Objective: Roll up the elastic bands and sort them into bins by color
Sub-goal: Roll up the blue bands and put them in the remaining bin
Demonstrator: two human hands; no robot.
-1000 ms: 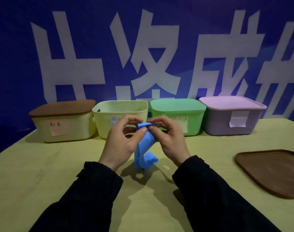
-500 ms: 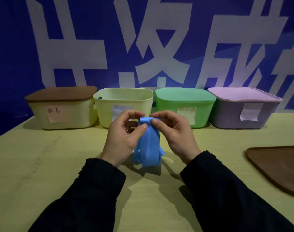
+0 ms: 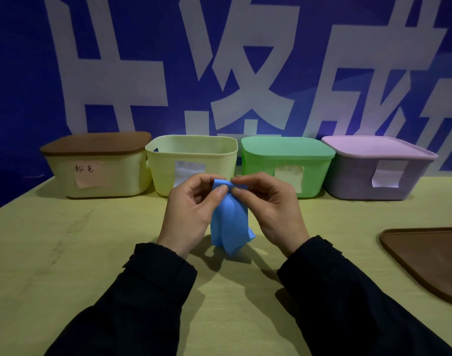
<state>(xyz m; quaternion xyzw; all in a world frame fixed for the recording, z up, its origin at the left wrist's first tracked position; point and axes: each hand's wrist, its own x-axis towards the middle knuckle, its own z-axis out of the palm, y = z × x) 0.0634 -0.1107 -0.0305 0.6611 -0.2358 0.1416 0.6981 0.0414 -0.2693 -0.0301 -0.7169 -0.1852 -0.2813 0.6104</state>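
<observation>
A brown lid (image 3: 428, 260) runs off the right edge. Closed lids conceal three bins' contents; the open bin's (image 3: 191, 163) interior sits below view. Labels behind the hands stay unreadable.

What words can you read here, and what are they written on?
"粉色": handwritten on the pink note on the brown-lidded bin.
Notes on the open yellow bin, green bin and purple bin: no writing readable.
Big white characters on the blue banner: cropped, only "成" is readable.

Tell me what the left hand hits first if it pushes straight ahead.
Probably the open pale yellow bin right behind the left hand, which pinches the blue elastic band; depth is unclear.
</observation>
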